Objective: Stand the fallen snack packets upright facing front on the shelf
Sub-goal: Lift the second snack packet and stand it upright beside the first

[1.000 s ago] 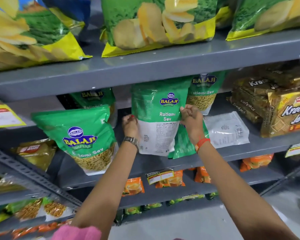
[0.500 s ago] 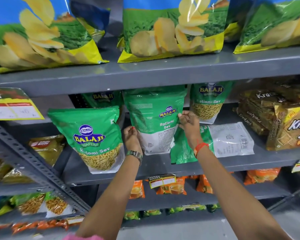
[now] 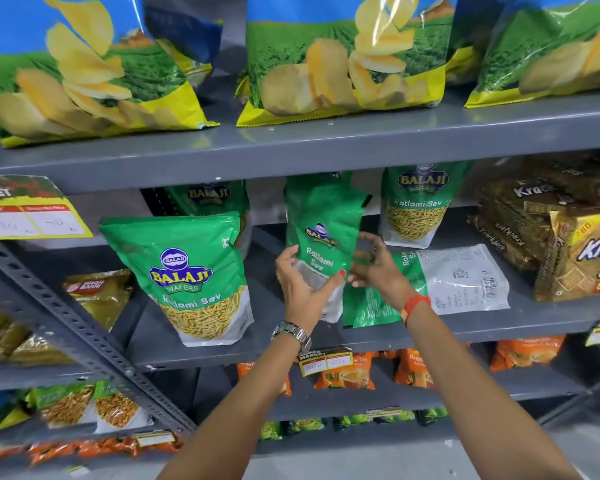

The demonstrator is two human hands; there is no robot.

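The grey metal shelf (image 3: 326, 344) carries green Balaji Ratlami Sev packets, and above the grip a higher shelf board (image 3: 291, 150) holds big potato chip bags (image 3: 343, 60). Well left of the grip an upright sev packet (image 3: 191, 275) stands face front; up and to the right another standing packet (image 3: 416, 202) sits at the back. Just right of the grip a fallen packet (image 3: 458, 278) lies flat, white back panel up, and beyond it are brown Krackjack biscuit packs (image 3: 575, 251). Between the hands the held sev packet (image 3: 321, 233) stands upright but turned edge-on, its front angled left and creased, bottom hidden behind the palm. The left hand (image 3: 302, 285) wraps its lower front, thumb across; the right hand (image 3: 374, 268) pinches its right edge with curled fingers.
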